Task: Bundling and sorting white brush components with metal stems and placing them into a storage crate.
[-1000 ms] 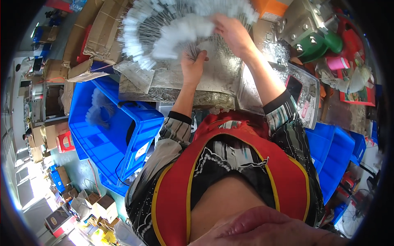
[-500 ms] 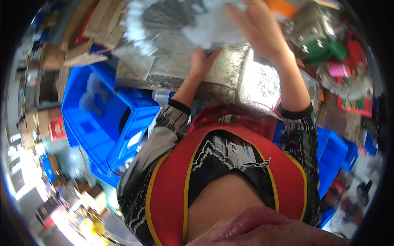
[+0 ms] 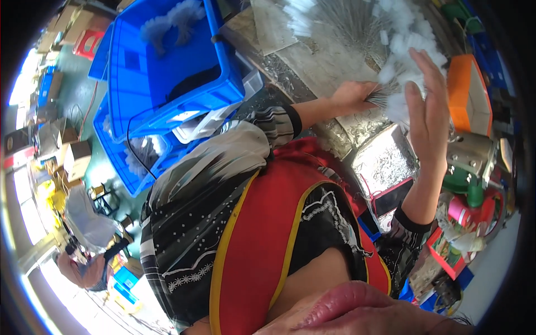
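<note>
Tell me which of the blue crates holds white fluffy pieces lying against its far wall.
The upper blue crate, stacked highest beside the worktable. White fluffy pieces lie along its far wall; the lower blue crate beneath is mostly covered.

Worktable [image 3: 312, 61] with foil-like silvery surface; white-tufted wire stems [image 3: 357, 25] fanned at twelve o'clock, orange box [image 3: 466, 97] at two.

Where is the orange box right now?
In the head view the orange box sits at the upper right of the cluttered workbench, just beyond the raised right hand and above a metal block.
</note>
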Demonstrator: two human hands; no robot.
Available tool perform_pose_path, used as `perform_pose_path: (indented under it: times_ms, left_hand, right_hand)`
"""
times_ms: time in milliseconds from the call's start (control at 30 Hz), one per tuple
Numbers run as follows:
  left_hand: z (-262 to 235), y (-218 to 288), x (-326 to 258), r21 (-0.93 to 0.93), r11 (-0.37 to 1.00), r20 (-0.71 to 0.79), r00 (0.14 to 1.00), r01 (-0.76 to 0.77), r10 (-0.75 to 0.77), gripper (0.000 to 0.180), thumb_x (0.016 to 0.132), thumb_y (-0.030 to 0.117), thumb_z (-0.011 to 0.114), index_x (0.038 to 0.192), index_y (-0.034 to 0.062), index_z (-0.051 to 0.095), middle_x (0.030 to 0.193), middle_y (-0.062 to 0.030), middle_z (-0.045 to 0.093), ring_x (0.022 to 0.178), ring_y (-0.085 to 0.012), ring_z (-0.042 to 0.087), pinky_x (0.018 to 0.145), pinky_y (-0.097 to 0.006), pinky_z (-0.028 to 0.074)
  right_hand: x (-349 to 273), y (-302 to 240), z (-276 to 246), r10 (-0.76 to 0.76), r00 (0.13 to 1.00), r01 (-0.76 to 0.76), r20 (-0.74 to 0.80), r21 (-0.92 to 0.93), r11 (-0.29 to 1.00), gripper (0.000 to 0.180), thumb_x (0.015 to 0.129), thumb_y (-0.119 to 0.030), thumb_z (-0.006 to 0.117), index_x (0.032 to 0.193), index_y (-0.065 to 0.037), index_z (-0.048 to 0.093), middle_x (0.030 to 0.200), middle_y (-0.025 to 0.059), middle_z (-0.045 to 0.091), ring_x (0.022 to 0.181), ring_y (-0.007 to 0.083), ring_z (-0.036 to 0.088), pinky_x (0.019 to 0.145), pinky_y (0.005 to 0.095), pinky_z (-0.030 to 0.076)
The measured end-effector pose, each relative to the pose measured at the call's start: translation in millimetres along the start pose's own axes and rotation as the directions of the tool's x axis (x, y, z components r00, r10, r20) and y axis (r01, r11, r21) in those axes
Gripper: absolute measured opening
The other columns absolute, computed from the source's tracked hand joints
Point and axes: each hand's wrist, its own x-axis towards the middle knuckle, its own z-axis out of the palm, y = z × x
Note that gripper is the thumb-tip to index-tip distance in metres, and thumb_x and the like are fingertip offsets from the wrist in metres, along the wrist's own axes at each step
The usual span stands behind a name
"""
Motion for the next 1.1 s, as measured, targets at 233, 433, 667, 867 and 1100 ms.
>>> perform_pose_path:
  times_ms: [233, 433, 667, 867, 1100]
  left_hand:
    - [7, -2, 0, 0.016, 0.998, 0.082, 0.994, 0.068, -0.069, 0.044, 0.069, 0.034, 0.064, 0.106, 0.0144, 0.051, 0.090, -0.0077, 0.059, 0.082, -0.0277, 0.057, 0.069, -0.038, 0.045]
    - [0, -6, 7, -0.057, 0.994, 0.129, 0.988, 0.097, -0.089, 0.041, 0.068, 0.035, 0.063, 0.100, 0.0119, 0.053, 0.089, -0.0097, 0.059, 0.081, -0.0291, 0.057, 0.069, -0.039, 0.044]
    - [-40, -7, 9, -0.388, 0.881, 0.133, 0.962, 0.271, -0.237, 0.039, 0.068, 0.033, 0.066, 0.092, 0.0050, 0.056, 0.076, -0.0132, 0.061, 0.073, -0.0268, 0.059, 0.067, -0.035, 0.045]
    - [-39, -19, 9, -0.509, 0.719, 0.311, 0.880, 0.473, -0.359, 0.022, 0.071, 0.021, 0.067, 0.084, 0.0059, 0.057, 0.063, 0.0001, 0.055, 0.048, -0.0073, 0.046, 0.044, -0.024, 0.038]
    - [-96, -1, -2, -0.135, 0.743, 0.794, 0.520, 0.656, -0.315, 0.021, 0.073, 0.026, 0.061, 0.071, 0.0061, 0.053, 0.054, 0.0000, 0.047, 0.044, -0.0085, 0.043, 0.040, -0.024, 0.033]
  right_hand:
    - [-4, -9, 4, -0.066, 0.988, 0.077, 0.137, -0.076, 0.994, 0.037, 0.087, -0.023, 0.042, 0.085, 0.012, 0.054, 0.119, 0.0142, 0.046, 0.110, 0.0308, 0.042, 0.091, 0.0366, 0.032]
    - [-3, -10, 8, 0.014, 0.981, 0.007, 0.194, -0.112, 0.994, 0.041, 0.085, -0.022, 0.044, 0.116, 0.004, 0.042, 0.120, 0.0153, 0.045, 0.111, 0.0317, 0.041, 0.092, 0.0365, 0.031]
    - [-25, -23, -2, -0.061, 0.983, 0.044, -0.173, -0.102, 0.994, 0.032, 0.081, -0.010, 0.050, 0.105, 0.009, 0.050, 0.106, 0.0147, 0.056, 0.103, 0.0304, 0.049, 0.088, 0.0369, 0.036]
    - [-60, -11, 27, 0.131, 0.991, -0.129, -0.019, 0.063, 0.990, 0.041, 0.066, 0.000, 0.055, 0.107, 0.002, 0.052, 0.109, 0.0175, 0.052, 0.103, 0.0318, 0.048, 0.089, 0.0365, 0.037]
    - [-66, -16, 71, 0.066, 0.995, -0.068, 0.074, 0.020, 0.998, 0.062, 0.060, -0.013, 0.066, 0.117, -0.001, 0.043, 0.118, 0.0126, 0.045, 0.110, 0.0307, 0.041, 0.093, 0.0411, 0.031]
